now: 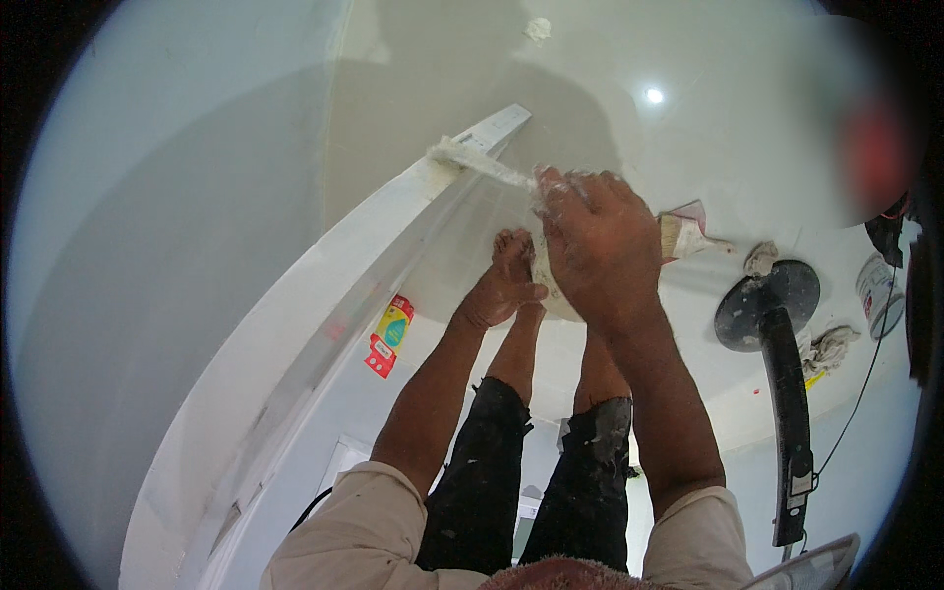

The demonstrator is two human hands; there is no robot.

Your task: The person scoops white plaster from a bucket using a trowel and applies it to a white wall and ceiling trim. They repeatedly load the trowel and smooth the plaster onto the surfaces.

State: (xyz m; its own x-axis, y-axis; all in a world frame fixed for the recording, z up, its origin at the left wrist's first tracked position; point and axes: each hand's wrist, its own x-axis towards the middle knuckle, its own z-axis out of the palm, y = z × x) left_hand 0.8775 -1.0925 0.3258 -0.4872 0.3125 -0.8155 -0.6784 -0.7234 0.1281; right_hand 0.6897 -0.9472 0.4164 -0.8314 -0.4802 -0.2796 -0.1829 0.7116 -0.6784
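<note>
My right hand [600,231] is closed around a slim white-caked tool [492,169], which looks like a paintbrush. Its pale, rough end rests on the top of a long white ledge [413,192]. Lower and to the left, my left hand [501,293] is near my feet, its thumb pointing right. That thumb lies against a pale, round-edged thing [559,295] smeared with cream material. My right hand and wrist hide most of it. The left fingers are hard to tell from the foot behind them.
A paintbrush [678,236] lies on the floor at right. Beyond it are a black disc with a long black handle [782,393], a can [878,295] and a crumpled rag [831,349]. A red-and-yellow packet [390,336] is beside the ledge. A white lump [538,29] is on the far floor.
</note>
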